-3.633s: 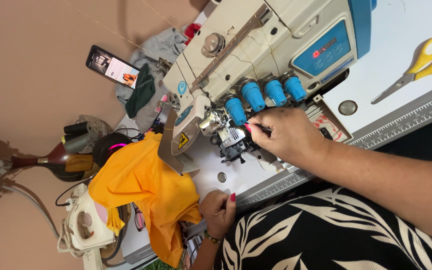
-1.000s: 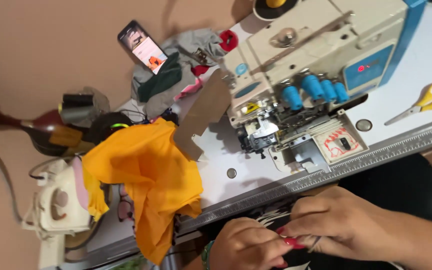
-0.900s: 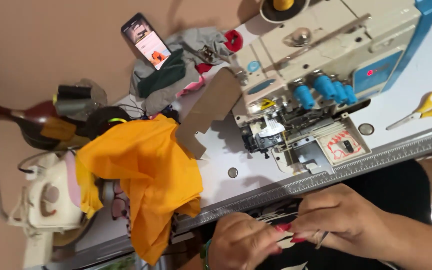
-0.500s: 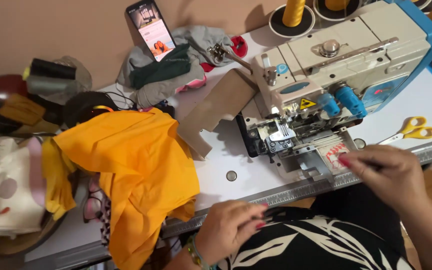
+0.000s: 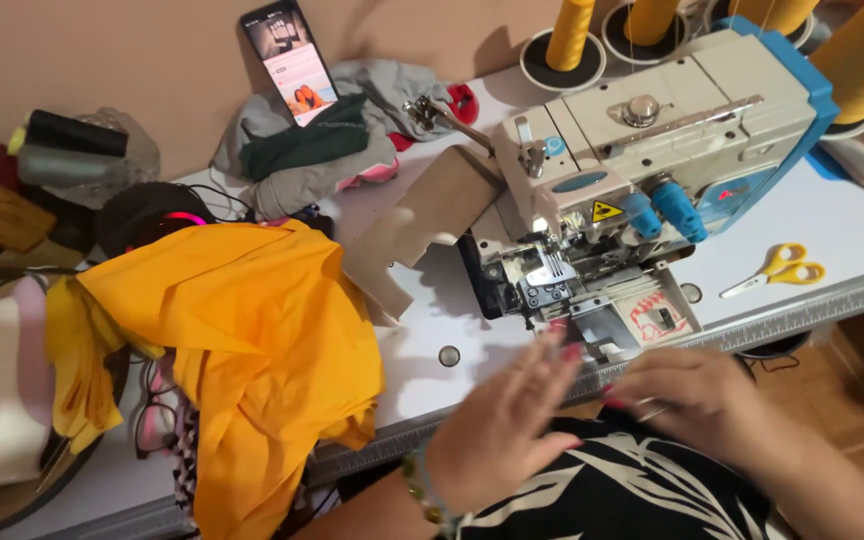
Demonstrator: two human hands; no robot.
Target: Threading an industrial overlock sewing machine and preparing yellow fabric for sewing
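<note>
Now left hand [image 5: 507, 425] raised, right hand [image 5: 697, 400] drawn beside it

Yellow scissors [image 5: 778, 270], phone [image 5: 289, 60], orange fabric [image 5: 252, 350].

Just beyond the hands [image 5: 592, 410] stands a cream sewing machine [image 5: 642, 160] with a blue end panel and blue knobs. Left of the left hand [image 5: 507, 425] lies bright orange-yellow cloth [image 5: 242, 340]. Past the right hand [image 5: 692, 400], yellow-handled scissors [image 5: 777, 270] rest on the white bench [image 5: 832, 220]. Mustard-yellow thread cones [image 5: 570, 32] stand behind the machine. Under the hands shows black fabric with a pale leaf pattern [image 5: 632, 500]. The fingernails are painted pink-red.
</note>
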